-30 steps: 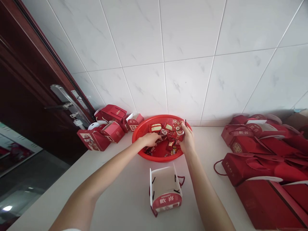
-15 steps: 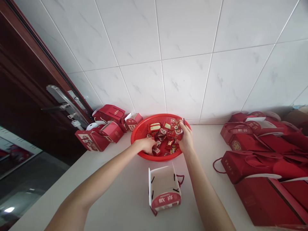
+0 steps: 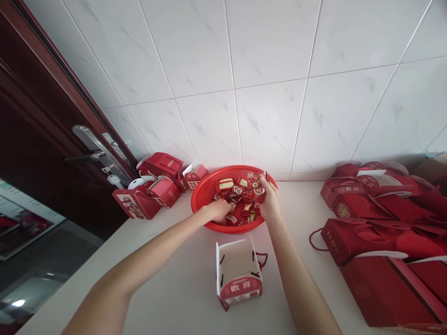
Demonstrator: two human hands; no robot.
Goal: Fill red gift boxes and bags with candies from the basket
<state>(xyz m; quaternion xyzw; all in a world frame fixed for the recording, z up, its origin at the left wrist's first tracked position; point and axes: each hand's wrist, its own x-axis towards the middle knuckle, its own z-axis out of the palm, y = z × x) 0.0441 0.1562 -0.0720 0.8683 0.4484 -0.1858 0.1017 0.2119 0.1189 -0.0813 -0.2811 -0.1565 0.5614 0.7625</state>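
A red plastic basket (image 3: 202, 191) stands against the wall with several wrapped candies (image 3: 247, 207) in it. My left hand (image 3: 220, 210) is down among them, fingers bent inward; what they hold, if anything, is hidden. At the basket's right rim, my right hand (image 3: 270, 200) is closed on a red patterned candy packet (image 3: 256, 179), whose lower part is hidden by the fingers and other sweets. In front of the basket sits an open gift box (image 3: 237, 263), white inside and red outside, with a dark red cord handle on its right side.
Several red gift boxes (image 3: 139, 204) stand at the left, near a dark door (image 3: 42, 139) with a metal handle (image 3: 92, 144). Rows of red boxes (image 3: 377, 242) fill the right side of the white table (image 3: 174, 288). A tiled wall (image 3: 272, 125) rises behind.
My left hand has shifted slightly to the right and up within the basket. My right hand keeps its grip on the packet at nearly the same place.
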